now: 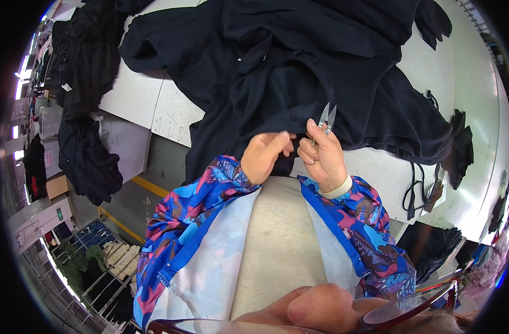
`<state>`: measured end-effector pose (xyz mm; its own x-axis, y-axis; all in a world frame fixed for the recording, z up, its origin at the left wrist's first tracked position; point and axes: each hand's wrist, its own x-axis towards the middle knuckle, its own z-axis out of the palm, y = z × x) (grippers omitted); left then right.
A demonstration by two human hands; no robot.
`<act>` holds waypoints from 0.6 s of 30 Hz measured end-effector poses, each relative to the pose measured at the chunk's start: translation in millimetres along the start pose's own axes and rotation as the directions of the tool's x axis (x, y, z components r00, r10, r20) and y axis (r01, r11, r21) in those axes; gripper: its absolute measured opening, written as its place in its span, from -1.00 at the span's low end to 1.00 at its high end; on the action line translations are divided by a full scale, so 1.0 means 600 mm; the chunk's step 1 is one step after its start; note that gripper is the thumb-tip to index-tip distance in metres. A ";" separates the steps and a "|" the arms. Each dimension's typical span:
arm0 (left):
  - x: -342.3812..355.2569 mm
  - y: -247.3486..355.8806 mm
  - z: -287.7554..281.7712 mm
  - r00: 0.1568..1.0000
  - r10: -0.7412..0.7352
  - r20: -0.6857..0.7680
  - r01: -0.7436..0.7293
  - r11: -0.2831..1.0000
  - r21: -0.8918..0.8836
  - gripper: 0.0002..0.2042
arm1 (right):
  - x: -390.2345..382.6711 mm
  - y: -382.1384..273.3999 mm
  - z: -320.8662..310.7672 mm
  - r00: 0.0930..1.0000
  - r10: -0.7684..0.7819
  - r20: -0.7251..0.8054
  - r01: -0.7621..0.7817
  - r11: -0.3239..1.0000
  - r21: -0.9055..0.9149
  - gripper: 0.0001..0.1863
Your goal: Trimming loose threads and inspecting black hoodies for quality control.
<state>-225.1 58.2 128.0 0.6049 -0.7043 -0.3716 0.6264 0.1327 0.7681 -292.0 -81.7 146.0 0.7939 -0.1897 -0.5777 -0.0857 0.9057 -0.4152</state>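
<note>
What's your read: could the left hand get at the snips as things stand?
Probably yes: the left hand is close beside the right hand, which holds the snips. Nothing visible blocks the gap, though that grip leaves mainly the blades exposed.

Scanning for lettering now, and getting none clear enough to read! Over to the white tabletop: dark handwritten marks, too faint to make out. Down to the left, on to a small green sign, far too tiny to decipher. Then up to a white tag-like scrap against dark garments, again with no legible print.
</note>
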 end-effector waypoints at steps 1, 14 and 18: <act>0.010 -0.007 0.000 1.000 0.008 0.019 -0.008 1.000 -0.013 -0.76 | 0.002 0.003 -0.003 0.997 -0.033 0.063 0.036 0.998 -0.057 -0.77; 0.043 0.008 0.018 0.991 -0.031 -0.134 0.004 0.981 -0.196 -0.83 | -0.016 -0.063 -0.018 0.629 -0.617 0.473 0.427 -0.236 -0.873 -0.75; 0.041 0.013 0.021 0.989 -0.021 -0.144 -0.004 0.985 -0.172 -0.80 | -0.006 -0.071 0.003 0.608 -0.576 0.547 0.477 -0.285 -0.831 -0.77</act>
<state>-211.9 33.1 131.4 0.6562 -0.5989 -0.4590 0.6992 0.2540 0.6683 -289.9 -119.0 167.0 0.8608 -0.4298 0.2725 -0.0968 -0.6641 -0.7414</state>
